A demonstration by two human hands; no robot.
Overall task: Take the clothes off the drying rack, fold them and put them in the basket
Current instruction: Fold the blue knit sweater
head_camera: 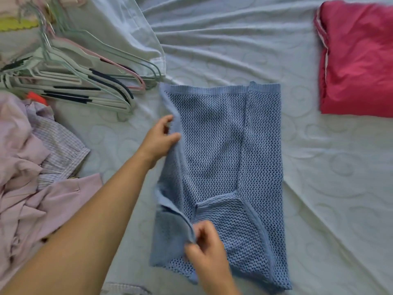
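A blue open-knit sweater [223,150] lies lengthwise on the pale bed sheet [319,188], its sides folded inward. My left hand [160,139] pinches the sweater's left edge about halfway up. Near the bottom of the view, my right hand [207,250] grips the folded-in left edge close to the neckline. No basket or drying rack is in view.
A pile of plastic hangers [85,81] lies at the upper left. Pink and striped unfolded clothes [32,167] are heaped at the left edge. A folded red garment [359,60] sits at the upper right. White cloth [127,28] lies above the hangers.
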